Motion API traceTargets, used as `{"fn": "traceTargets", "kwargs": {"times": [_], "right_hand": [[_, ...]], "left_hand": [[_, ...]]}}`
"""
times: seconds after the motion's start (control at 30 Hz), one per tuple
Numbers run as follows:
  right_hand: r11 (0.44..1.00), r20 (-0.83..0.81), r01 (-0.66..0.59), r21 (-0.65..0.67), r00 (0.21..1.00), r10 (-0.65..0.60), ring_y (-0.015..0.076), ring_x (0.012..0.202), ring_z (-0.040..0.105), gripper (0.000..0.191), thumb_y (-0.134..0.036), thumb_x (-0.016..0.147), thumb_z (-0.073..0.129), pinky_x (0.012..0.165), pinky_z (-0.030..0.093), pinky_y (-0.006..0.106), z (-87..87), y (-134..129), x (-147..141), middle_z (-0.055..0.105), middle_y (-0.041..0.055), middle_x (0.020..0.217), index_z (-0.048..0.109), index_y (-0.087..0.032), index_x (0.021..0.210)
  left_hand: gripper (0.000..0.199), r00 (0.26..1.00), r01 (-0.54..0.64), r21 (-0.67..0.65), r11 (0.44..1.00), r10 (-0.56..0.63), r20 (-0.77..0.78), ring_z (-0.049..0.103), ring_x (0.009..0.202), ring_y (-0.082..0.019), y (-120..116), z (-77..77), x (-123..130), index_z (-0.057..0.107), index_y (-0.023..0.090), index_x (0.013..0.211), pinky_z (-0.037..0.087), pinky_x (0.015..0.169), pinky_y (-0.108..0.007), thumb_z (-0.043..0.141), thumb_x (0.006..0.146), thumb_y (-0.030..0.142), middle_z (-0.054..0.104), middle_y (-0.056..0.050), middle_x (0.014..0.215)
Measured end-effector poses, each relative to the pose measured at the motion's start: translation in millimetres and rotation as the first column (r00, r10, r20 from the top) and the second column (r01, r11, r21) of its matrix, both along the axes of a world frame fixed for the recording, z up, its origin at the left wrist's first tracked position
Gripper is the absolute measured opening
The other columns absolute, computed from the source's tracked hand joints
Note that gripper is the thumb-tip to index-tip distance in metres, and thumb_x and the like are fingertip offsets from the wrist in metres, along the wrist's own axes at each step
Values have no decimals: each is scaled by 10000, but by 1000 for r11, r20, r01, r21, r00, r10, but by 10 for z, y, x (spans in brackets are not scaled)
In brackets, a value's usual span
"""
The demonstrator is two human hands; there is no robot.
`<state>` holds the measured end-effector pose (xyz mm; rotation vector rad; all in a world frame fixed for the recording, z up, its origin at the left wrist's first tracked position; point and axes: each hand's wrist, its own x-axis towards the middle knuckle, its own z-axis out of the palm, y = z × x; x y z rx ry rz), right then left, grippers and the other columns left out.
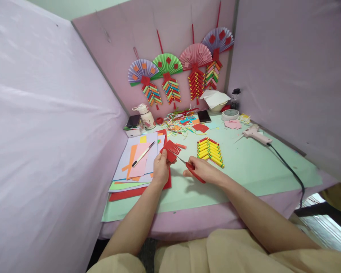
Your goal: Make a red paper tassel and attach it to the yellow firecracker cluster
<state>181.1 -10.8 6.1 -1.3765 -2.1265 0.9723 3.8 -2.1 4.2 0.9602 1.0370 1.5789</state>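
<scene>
Red paper (170, 149) with thin strips cut along one edge is pinched in my left hand (161, 167), in front of the stacked coloured sheets. My right hand (203, 169) is closed round the red handles of a pair of scissors (195, 173). The scissor blades point left and reach the red paper. Just beyond the paper lies a small red-orange roll (181, 146). A yellow chevron of paper rolls (209, 152) with red rolls at its top rests on the green sheet to the right of the scissors.
A pen (143, 154) lies on coloured sheets (122, 167) at the left. Behind stand a bottle (147, 116), paper scraps (177, 125), a phone (204, 116) and tape (230, 114). A corded glue gun (257, 135) lies right. Fan ornaments (167, 64) hang on the back wall.
</scene>
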Motion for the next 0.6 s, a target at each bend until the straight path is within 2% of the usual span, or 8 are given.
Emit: {"fn": "traceTargets", "kwargs": {"times": [0.23,0.43,0.6], "right_hand": [[998,6,-60,-19,998,60,126,611,474,383,-558,744,605,531,291,239,-9,-9,21,532,-38,711,417,-228,796],[997,9,-71,-24,997,72,131,629,484,386,-549,748,603,539,298,236,34,-39,26,539,-31,738,396,-232,821],[997,10,-62,-41,998,62,133,631,487,399,-551,736,620,541,295,236,61,-52,12,548,-26,743,397,-231,820]], "left_hand": [[403,992,-110,-4,994,110,63,614,646,-119,11,29,-27,644,142,822,520,638,-259,702,717,526,666,-29,760],[402,989,-145,54,988,143,48,639,681,-124,22,6,-58,648,147,843,528,679,-265,667,752,538,680,-34,793],[413,985,-166,76,983,168,-22,632,642,-124,16,-9,-56,642,142,791,521,661,-264,647,761,554,668,-24,731]]}}
